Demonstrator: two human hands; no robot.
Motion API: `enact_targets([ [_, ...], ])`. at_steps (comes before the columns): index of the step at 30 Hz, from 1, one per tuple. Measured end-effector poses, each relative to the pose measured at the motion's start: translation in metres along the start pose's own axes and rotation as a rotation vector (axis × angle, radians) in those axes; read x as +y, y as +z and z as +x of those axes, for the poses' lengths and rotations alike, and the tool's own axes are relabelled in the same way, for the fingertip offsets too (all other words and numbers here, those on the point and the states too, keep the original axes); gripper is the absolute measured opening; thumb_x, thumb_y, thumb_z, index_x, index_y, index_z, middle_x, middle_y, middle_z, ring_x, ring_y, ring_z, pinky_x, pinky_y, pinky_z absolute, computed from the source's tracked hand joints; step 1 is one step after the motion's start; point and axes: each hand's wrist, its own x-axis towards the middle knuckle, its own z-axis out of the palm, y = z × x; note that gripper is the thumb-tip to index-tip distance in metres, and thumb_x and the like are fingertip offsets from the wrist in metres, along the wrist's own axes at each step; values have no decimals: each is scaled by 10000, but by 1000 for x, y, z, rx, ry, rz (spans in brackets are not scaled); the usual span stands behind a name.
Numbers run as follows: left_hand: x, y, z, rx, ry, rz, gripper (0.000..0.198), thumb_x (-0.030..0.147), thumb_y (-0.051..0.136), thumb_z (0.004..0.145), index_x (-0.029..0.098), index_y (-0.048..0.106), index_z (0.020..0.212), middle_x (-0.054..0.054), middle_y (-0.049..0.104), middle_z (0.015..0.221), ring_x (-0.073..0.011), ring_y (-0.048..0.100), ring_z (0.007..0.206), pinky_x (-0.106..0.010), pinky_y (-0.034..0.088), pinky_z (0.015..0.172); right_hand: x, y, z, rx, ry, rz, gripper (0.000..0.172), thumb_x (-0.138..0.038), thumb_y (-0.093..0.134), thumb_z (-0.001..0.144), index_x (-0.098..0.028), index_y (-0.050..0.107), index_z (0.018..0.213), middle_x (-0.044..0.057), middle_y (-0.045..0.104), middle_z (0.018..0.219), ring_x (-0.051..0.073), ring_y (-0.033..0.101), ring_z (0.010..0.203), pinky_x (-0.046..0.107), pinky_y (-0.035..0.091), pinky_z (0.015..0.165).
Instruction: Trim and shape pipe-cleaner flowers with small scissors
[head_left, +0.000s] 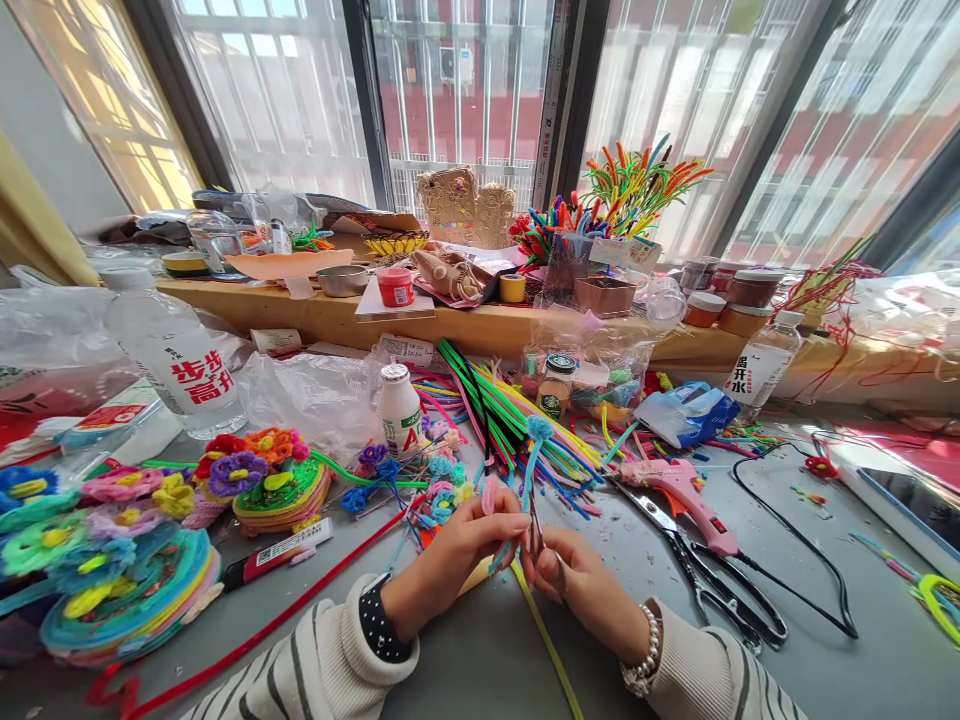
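My left hand (457,555) is closed around a light blue pipe-cleaner flower (536,432) with a small round head on a stem, held upright over the grey table (480,650). My right hand (581,580) is pinched against the stem just beside the left, gripping a small metal tool, perhaps small scissors or pliers (538,535). A yellow pipe cleaner (547,640) runs down between my wrists. Both sleeves are striped; a bead bracelet sits on the right wrist.
A pink glue gun (686,495) and black scissors (705,575) lie right of my hands. A heap of coloured pipe cleaners (510,410) lies ahead. Finished flower coasters (112,560) are stacked at left, near a water bottle (176,360) and a small white bottle (400,410).
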Motion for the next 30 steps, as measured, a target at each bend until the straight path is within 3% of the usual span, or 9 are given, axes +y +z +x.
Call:
enact_targets([
  [3, 2, 0, -1, 96, 69, 49, 170, 250, 524, 692, 163, 484, 552, 20, 471, 528, -92, 431, 519, -224, 332, 540, 3, -2, 2, 77, 64, -36, 508, -652, 377, 668, -164, 395, 527, -52, 294, 458, 70, 242, 423, 212, 187, 414],
  [6, 5, 2, -1, 185, 163, 133, 155, 261, 537, 694, 162, 544, 574, -38, 566, 762, -162, 496, 805, -259, 363, 718, 4, -1, 4, 139, 134, -119, 520, -664, 424, 621, -167, 364, 478, -50, 313, 437, 67, 248, 422, 211, 186, 413],
  [9, 6, 2, -1, 101, 124, 140, 141, 256, 545, 693, 160, 592, 601, -65, 571, 971, -217, 462, 970, -319, 333, 836, 3, 2, 5, 129, 155, -136, 516, -639, 495, 582, -170, 337, 436, -51, 318, 428, 63, 255, 423, 212, 198, 414],
  [13, 1, 1, 1, 16, 48, 171, 174, 277, 541, 697, 153, 618, 605, -58, 620, 802, -203, 526, 846, -313, 363, 797, 6, 4, 5, 94, 182, -70, 486, -602, 532, 578, -170, 370, 424, -70, 284, 373, 50, 234, 369, 206, 180, 375],
  [16, -1, 2, 3, 75, 61, 233, 187, 308, 559, 676, 147, 620, 602, -28, 596, 661, -170, 534, 706, -281, 389, 709, 9, 2, 5, 28, 247, 19, 407, -533, 556, 613, -154, 472, 494, -70, 359, 354, 41, 283, 314, 189, 197, 337],
  [20, -3, 4, 2, 152, 103, 326, 196, 323, 569, 662, 145, 611, 589, -10, 554, 605, -144, 504, 641, -249, 380, 634, 11, -6, 5, -72, 342, 159, 354, -467, 597, 611, -137, 486, 545, -66, 442, 387, 23, 319, 283, 154, 204, 292],
  [24, -2, 4, -2, 162, 147, 237, 232, 356, 546, 678, 152, 585, 574, 0, 518, 594, -126, 480, 596, -239, 373, 580, 8, -15, 3, -198, 410, 317, 315, -411, 591, 649, -114, 530, 736, -39, 528, 487, 30, 427, 336, 135, 302, 335],
  [26, 0, 3, -3, 219, 201, 196, 238, 365, 549, 675, 157, 570, 562, 3, 511, 595, -121, 468, 602, -236, 367, 590, 1, -20, 3, -157, 354, 330, 287, -367, 593, 666, -121, 515, 789, -22, 560, 545, 45, 478, 385, 153, 359, 386],
  [30, 6, 2, -3, 379, 258, 160, 213, 356, 572, 658, 153, 586, 596, -9, 533, 621, -132, 469, 645, -242, 358, 636, -29, -41, -2, 151, 137, 122, 259, -385, 522, 723, -127, 500, 731, -24, 530, 526, 49, 450, 379, 172, 350, 383],
])
